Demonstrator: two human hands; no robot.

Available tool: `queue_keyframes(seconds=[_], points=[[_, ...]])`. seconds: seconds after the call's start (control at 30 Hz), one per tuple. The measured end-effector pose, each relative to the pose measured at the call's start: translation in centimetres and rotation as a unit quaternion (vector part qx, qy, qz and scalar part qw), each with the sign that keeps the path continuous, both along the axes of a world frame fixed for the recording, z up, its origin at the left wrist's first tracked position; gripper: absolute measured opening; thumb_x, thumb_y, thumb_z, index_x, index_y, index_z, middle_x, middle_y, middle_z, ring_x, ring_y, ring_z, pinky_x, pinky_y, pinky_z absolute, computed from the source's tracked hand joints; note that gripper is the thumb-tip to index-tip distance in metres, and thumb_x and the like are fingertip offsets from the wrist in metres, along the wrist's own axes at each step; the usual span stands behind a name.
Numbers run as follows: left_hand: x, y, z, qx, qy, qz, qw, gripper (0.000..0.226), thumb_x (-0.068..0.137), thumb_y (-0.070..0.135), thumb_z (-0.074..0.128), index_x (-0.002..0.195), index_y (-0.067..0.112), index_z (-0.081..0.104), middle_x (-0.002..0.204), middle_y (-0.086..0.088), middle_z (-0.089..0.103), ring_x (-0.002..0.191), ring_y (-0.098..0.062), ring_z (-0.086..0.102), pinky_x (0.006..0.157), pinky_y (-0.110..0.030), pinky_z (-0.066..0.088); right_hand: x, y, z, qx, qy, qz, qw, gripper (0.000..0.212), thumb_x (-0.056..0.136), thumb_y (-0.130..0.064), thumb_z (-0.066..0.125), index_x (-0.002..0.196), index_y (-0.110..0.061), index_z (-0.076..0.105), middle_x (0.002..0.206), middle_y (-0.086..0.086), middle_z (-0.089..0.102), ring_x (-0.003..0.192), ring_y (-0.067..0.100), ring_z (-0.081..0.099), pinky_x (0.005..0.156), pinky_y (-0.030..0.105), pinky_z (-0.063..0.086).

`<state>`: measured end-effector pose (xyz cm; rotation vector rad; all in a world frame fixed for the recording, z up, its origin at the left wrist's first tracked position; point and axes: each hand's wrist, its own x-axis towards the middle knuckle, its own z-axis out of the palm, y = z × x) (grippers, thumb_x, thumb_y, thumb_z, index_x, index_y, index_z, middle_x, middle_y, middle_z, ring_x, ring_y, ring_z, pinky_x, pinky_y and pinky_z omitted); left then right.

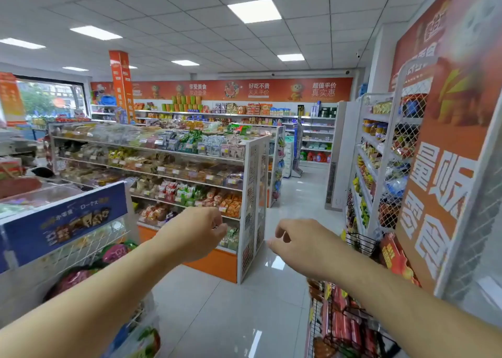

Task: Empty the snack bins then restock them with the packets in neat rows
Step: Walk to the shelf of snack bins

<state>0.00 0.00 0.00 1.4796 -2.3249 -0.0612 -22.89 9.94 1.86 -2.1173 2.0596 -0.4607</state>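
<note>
Both hands are raised over the aisle holding nothing: the left hand (194, 232) and right hand (294, 244) each have fingers loosely curled and slightly apart, well clear of the packets (190, 190) lying in rows on the shelf (245, 191) ahead. Risk, as a judgement: the aisle is narrow, so an arm swinging towards the shelf may catch the wire rack (350, 327) at the right or the display (63, 216) at the left and spill stock. Legible writing on the far banner (258, 89) reads 好吃不贵 and 超值平价 真实惠; packet brands are too blurred to read.
</note>
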Motion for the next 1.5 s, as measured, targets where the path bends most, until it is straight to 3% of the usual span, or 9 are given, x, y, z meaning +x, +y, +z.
queue_keyframes(seconds=[0.4, 0.63, 1.2, 1.5], points=[[-7.2, -12.6, -3.6, 0.049, -0.010, 0.050, 0.997, 0.026, 0.103, 0.050, 0.050, 0.095, 0.030, 0.064, 0.093, 0.008, 0.069, 0.076, -0.010, 0.066, 0.072, -0.040, 0.062, -7.4, -15.5, -3.3, 0.024, 0.027, 0.036, 0.999, 0.036, 0.101, -0.059, 0.048, 0.099, -0.026, 0.061, 0.100, -0.005, 0.064, 0.090, 0.015, 0.063, 0.083, 0.040, 0.058], [-7.2, -21.0, -4.8, 0.071, -0.024, 0.072, 0.995, 0.028, 0.103, 0.054, 0.049, 0.097, 0.031, 0.063, 0.093, 0.009, 0.067, 0.079, -0.010, 0.066, 0.076, -0.041, 0.062, -7.7, -25.7, -4.2, 0.041, 0.011, 0.046, 0.998, 0.036, 0.098, -0.061, 0.048, 0.096, -0.027, 0.061, 0.097, -0.004, 0.066, 0.088, 0.016, 0.064, 0.084, 0.044, 0.059], [-6.7, -49.5, -8.2, 0.104, -0.022, 0.033, 0.994, 0.026, 0.102, 0.051, 0.050, 0.098, 0.030, 0.064, 0.095, 0.008, 0.069, 0.079, -0.012, 0.067, 0.075, -0.041, 0.061, -7.0, -52.1, -7.5, 0.075, 0.010, 0.005, 0.997, 0.036, 0.099, -0.059, 0.050, 0.093, -0.025, 0.060, 0.095, -0.003, 0.064, 0.086, 0.018, 0.063, 0.082, 0.042, 0.058], [-7.4, -65.7, -11.0, 0.114, -0.024, 0.087, 0.989, 0.023, 0.103, 0.053, 0.050, 0.097, 0.033, 0.059, 0.098, 0.011, 0.064, 0.083, -0.010, 0.065, 0.076, -0.039, 0.060, -9.1, -71.1, -10.5, 0.095, 0.019, 0.053, 0.994, 0.033, 0.100, -0.057, 0.048, 0.092, -0.026, 0.057, 0.092, -0.005, 0.064, 0.084, 0.014, 0.062, 0.076, 0.038, 0.058]])
